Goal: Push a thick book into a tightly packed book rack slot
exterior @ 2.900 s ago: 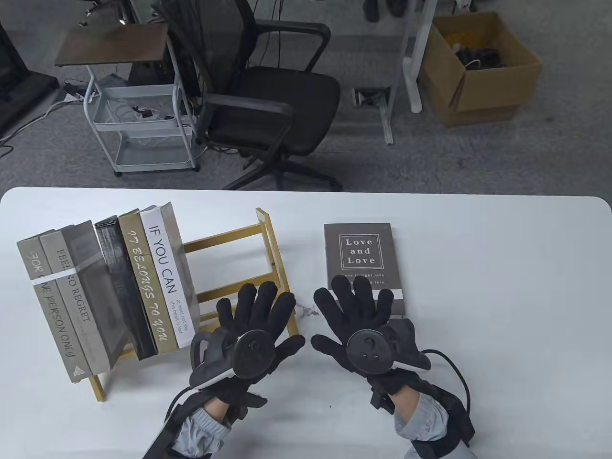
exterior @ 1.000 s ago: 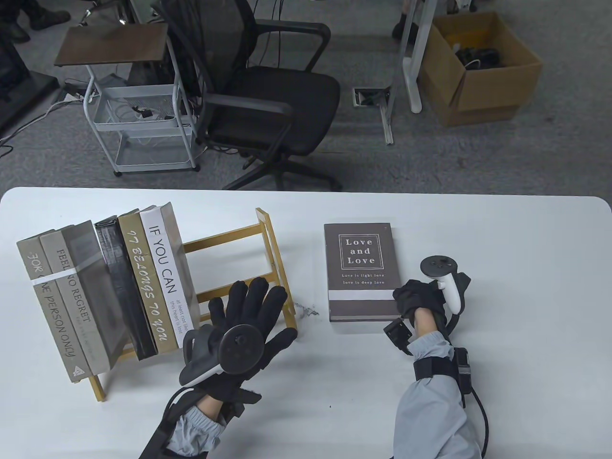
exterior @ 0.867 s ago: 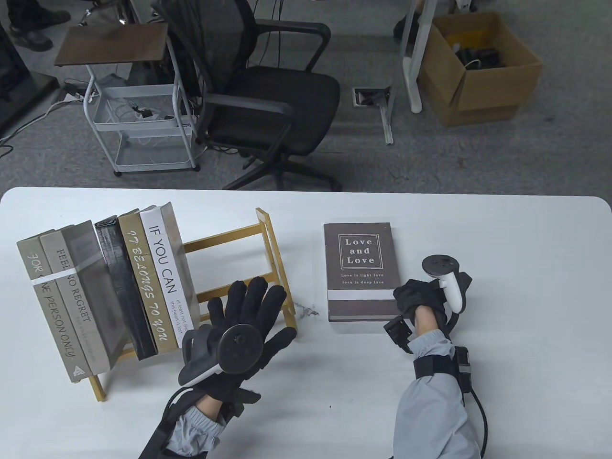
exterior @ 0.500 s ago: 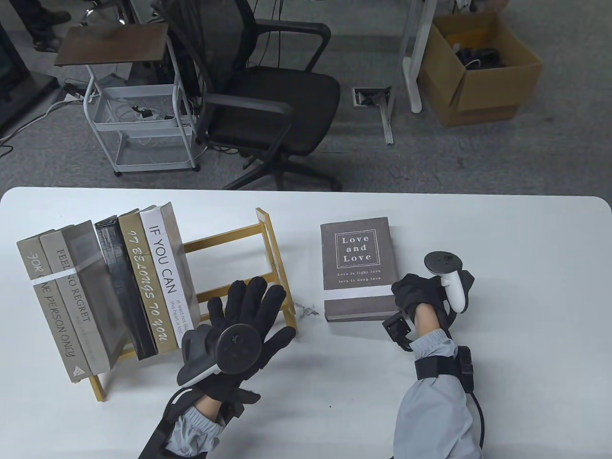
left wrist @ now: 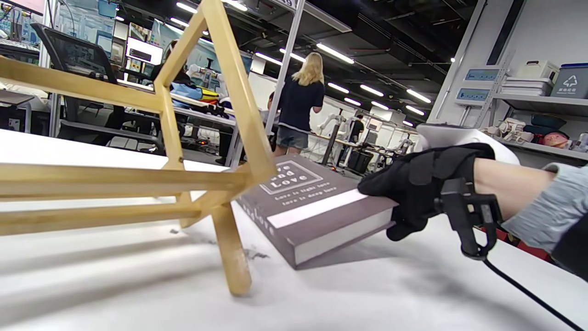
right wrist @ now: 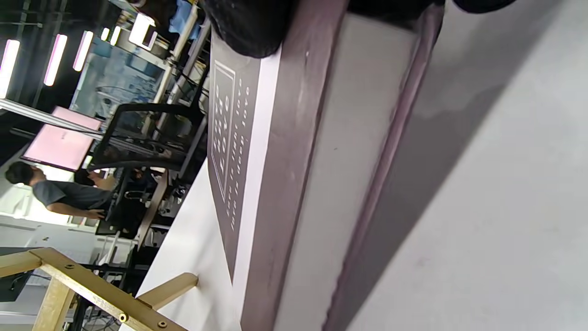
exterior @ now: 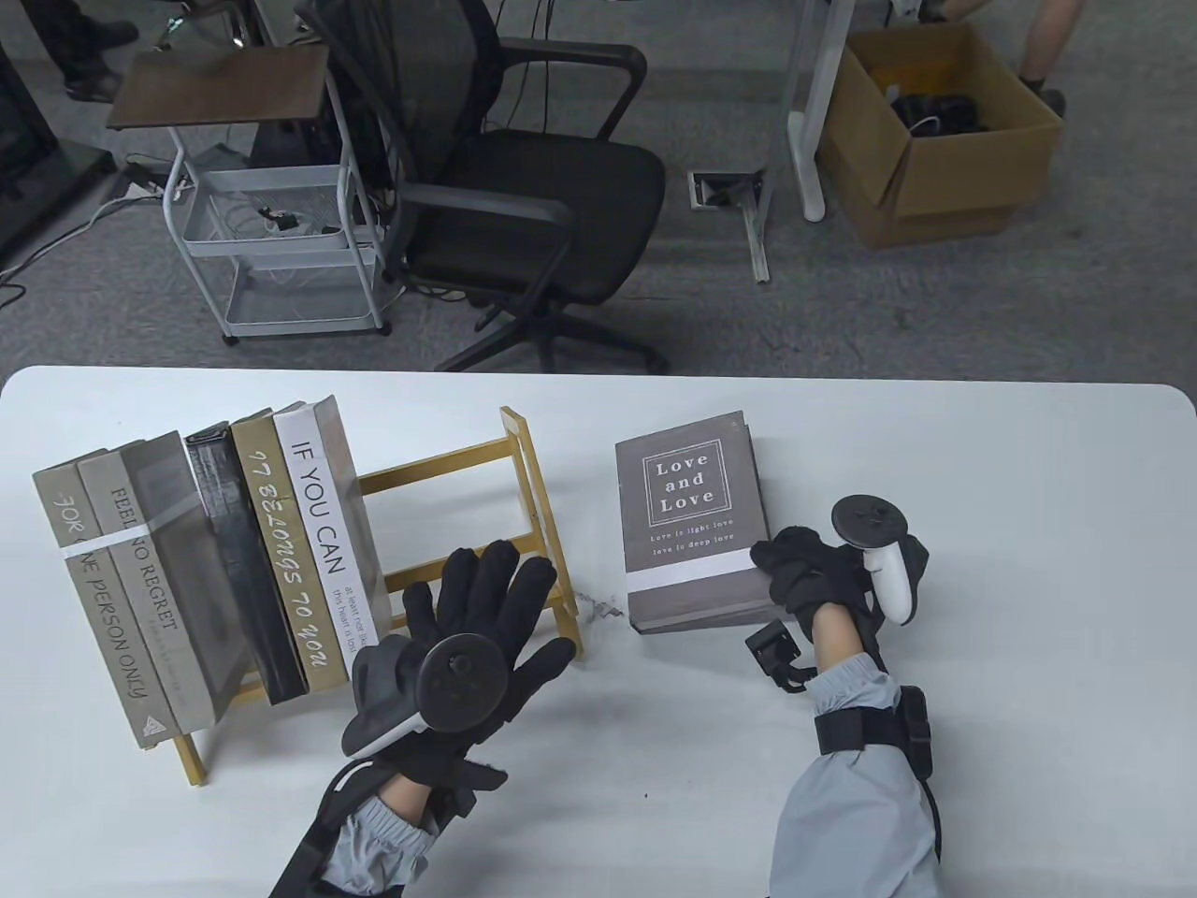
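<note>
The thick grey-brown book "Love and Love" (exterior: 687, 519) lies right of the gold rack (exterior: 526, 486). My right hand (exterior: 790, 571) grips its near right corner, thumb on the cover, and lifts that side off the table. In the left wrist view the book (left wrist: 312, 211) tilts up toward the right hand (left wrist: 420, 188), just past the rack's end frame (left wrist: 229, 138). In the right wrist view my fingers (right wrist: 248, 23) sit on the cover of the book (right wrist: 285, 161). My left hand (exterior: 482, 589) lies flat with fingers spread over the rack's right front end.
Several books (exterior: 215, 561) stand leaning in the rack's left half; its right half holds nothing. The white table (exterior: 982, 561) runs on to the right. An office chair (exterior: 524, 187) stands beyond the far edge. The rack's leg (right wrist: 92, 289) shows in the right wrist view.
My right hand moved from flat on the table to the book's right edge and gripped it. The book's right side has risen and the book has shifted a little left. The left hand barely moved.
</note>
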The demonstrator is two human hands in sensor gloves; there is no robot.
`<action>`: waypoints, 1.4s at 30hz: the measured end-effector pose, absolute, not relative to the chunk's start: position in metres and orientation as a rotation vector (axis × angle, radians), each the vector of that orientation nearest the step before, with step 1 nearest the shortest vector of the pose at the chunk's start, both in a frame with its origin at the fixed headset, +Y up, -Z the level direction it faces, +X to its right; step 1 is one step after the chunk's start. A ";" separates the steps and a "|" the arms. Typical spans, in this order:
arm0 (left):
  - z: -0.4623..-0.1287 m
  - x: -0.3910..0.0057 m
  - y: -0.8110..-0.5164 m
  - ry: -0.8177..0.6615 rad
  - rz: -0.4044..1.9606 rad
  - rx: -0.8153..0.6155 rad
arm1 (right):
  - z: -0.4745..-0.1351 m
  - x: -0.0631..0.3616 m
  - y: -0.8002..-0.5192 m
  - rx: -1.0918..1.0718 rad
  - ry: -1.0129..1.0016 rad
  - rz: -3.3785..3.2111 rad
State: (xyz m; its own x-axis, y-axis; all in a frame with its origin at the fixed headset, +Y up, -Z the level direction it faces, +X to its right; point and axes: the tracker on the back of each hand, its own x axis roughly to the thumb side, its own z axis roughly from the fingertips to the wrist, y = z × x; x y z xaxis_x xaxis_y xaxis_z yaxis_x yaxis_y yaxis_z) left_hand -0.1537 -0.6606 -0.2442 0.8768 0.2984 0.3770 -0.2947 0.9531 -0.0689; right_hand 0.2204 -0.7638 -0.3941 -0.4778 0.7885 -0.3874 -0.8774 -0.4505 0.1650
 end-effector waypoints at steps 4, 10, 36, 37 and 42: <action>-0.244 -0.154 -0.661 -0.395 0.310 -0.009 | -0.386 0.222 -0.753 -0.287 0.338 2.022; -0.243 -0.157 -0.658 -0.392 0.322 0.001 | -0.368 0.222 -0.728 -0.174 0.150 1.971; -0.218 -0.194 -0.623 -0.344 0.467 0.196 | -0.277 0.187 -0.650 0.426 -0.192 1.832; -0.216 -0.198 -0.621 -0.339 0.479 0.219 | -0.275 0.186 -0.650 0.441 -0.187 1.825; -0.211 -0.214 -0.612 -0.321 0.573 0.309 | -0.265 0.178 -0.643 0.529 -0.158 1.812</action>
